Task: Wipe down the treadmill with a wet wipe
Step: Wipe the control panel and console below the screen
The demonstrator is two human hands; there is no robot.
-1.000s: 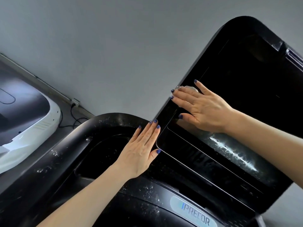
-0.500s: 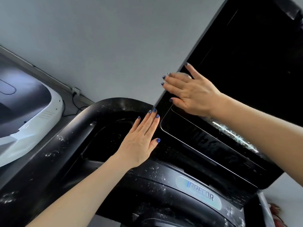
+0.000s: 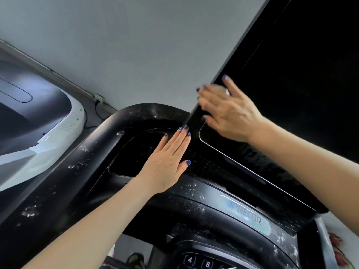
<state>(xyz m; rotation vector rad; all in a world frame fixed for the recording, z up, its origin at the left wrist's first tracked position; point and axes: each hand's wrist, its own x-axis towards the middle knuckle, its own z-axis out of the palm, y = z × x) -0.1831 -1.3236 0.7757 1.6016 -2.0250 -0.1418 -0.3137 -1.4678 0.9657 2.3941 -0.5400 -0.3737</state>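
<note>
Right hand point(image 3: 231, 111) flat on the screen point(image 3: 291, 94) of the treadmill point(image 3: 136, 117), up at the screen's left edge, fingers spread and blurred. Under the fingers, a pale scrap shows between index and middle: the wipe point(image 3: 223, 90), pressed to the glass by straight fingers, not bunched in a fist. Most of it is hidden; how large or how folded it is, cannot tell.

Left hand point(image 3: 167, 158) holds nothing. Fingers straight and together, palm down, tips near the lower left corner of the screen, heel over the console's recessed tray point(image 3: 134, 152). Looks like a brace; whether it bears weight, cannot tell.

Step in hand, by my reading: wiping the screen, working along its left border. Lower band of the display carries faint streaks. White flecks lie scattered on the curved housing point(image 3: 81, 152) and around the logo badge point(image 3: 246, 216), so the body of the machine seems not yet wiped. Task looks early to middling.

Next move likely calls for even, flat pressure while carrying the wipe along the edge and then across the glass, keeping cloth between skin and screen. After that, the flecked housing and the keypad point(image 3: 198, 262) below. Second machine, white, point(image 3: 38, 136) stands off to the left, well apart.
</note>
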